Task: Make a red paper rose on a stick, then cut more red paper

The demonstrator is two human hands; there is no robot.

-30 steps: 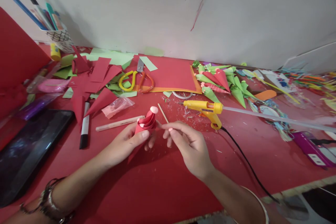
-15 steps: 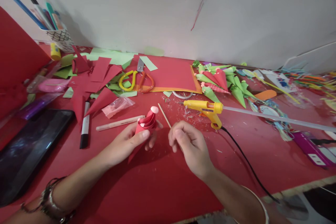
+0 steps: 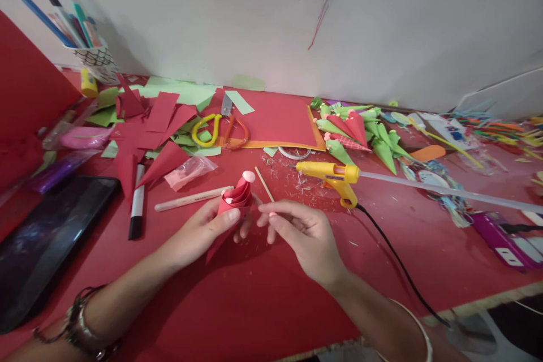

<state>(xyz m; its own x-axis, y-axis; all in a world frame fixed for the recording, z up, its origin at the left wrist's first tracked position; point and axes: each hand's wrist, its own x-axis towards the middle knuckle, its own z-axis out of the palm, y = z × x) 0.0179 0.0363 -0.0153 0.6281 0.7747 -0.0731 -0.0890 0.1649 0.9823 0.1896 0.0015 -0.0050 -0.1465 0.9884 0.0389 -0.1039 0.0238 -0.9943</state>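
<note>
My left hand (image 3: pixel 212 229) is closed around a rolled red paper cone (image 3: pixel 235 203), holding it upright with the thumb across its front. A pale pink ball (image 3: pixel 248 176) tops the cone, and smaller pale bits sit along its folded edge. Just to the right, my right hand (image 3: pixel 305 232) has thumb and fingers drawn together. At the thumb tip shows a small pale pink lump (image 3: pixel 272 215), partly hidden by the fingers. A thin wooden stick (image 3: pixel 263 182) lies on the table behind this hand.
A yellow glue gun (image 3: pixel 331 172) with a long clear stick and black cord lies right. Beyond it are several green and red paper cones (image 3: pixel 360 127). Scissors (image 3: pixel 220 127), red paper pieces (image 3: pixel 161 113), a marker (image 3: pixel 137 203), a pen (image 3: pixel 190 199) and a phone (image 3: pixel 55 237) lie left.
My right hand has shifted slightly, its fingers stretching out toward the cone, and the small pink lump now shows at the thumb tip. My left hand keeps the cone nearly still.
</note>
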